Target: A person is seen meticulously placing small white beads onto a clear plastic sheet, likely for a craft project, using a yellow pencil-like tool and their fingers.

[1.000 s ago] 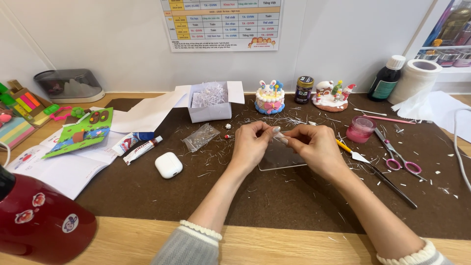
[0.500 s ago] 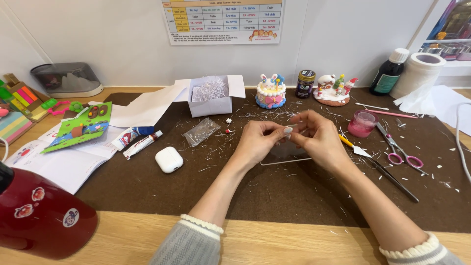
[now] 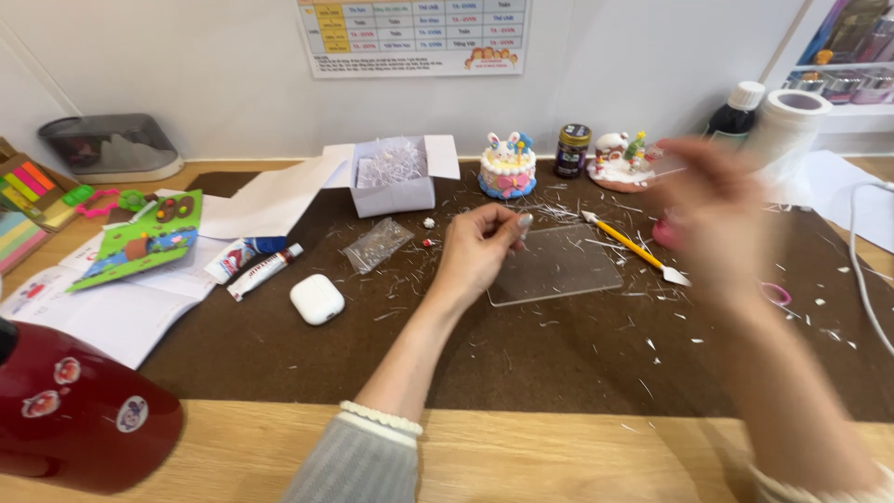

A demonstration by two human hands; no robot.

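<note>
Clear plastic sheet (image 3: 556,265) under left hand (image 3: 480,250), right hand (image 3: 712,219) blurred above

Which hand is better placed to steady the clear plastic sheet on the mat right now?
Left, most likely. The left hand hovers at the near-left edge of the clear plastic sheet, sharp in view. The right hand is raised past the sheet's far side, motion-blurred, near the yellow-handled tool.

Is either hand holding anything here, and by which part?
The left hand has its fingertips pinched together above the clear sheet, but anything between them is too small to see. The right hand is motion-blurred; cannot tell.
</note>
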